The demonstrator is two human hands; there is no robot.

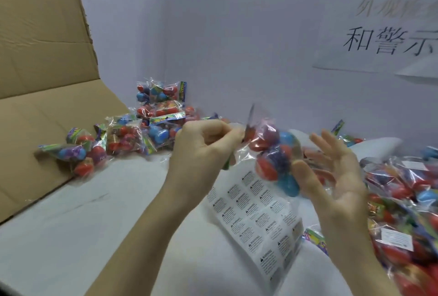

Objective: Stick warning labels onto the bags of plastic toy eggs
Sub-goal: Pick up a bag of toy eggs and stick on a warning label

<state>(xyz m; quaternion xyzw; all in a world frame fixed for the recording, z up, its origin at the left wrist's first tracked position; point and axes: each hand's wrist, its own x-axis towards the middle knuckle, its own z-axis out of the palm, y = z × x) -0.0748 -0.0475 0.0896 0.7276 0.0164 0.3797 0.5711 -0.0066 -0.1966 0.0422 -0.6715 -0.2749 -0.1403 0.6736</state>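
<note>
**Head view: bag of eggs held up between both hands, label sheet below**

Head cam only, wide-angle, with motion blur around the hands.

- Left hand (203, 146): curled nearly closed, thumb and fingers pinching the top edge of a clear bag of toy eggs (275, 160). Exact pinch point is blurred, and something green pokes out under the palm that I can't identify.
- Right hand (331, 177): open, fingers spread and pointing up, palm facing left. The thumb sits against the bag's lower right side; the rest of the hand looks clear of it. Can't tell if a label is on a fingertip, too smeared.
- Bag: raised above the table, red, blue and purple eggs inside. Its outline is hard to trace because the film is transparent and blurred.
- Sheet of warning labels (258, 220): lies on the white table (99, 224) directly under the bag, tilted. The "WARNING" headers are readable, the fine print is not. Its upper end is hidden behind the bag and left wrist.
- Pile of bags (151, 125) at far left-centre, spilling onto a flattened cardboard box (47, 82), whose flap is cut off by the top and left edges.
- Second pile (407, 212) on the right, cut off by the frame edge; white labels are visible on a couple of these bags.
- Wall sign (388, 39) at upper right, with Chinese characters, cropped by the edge, top line faded.
</note>
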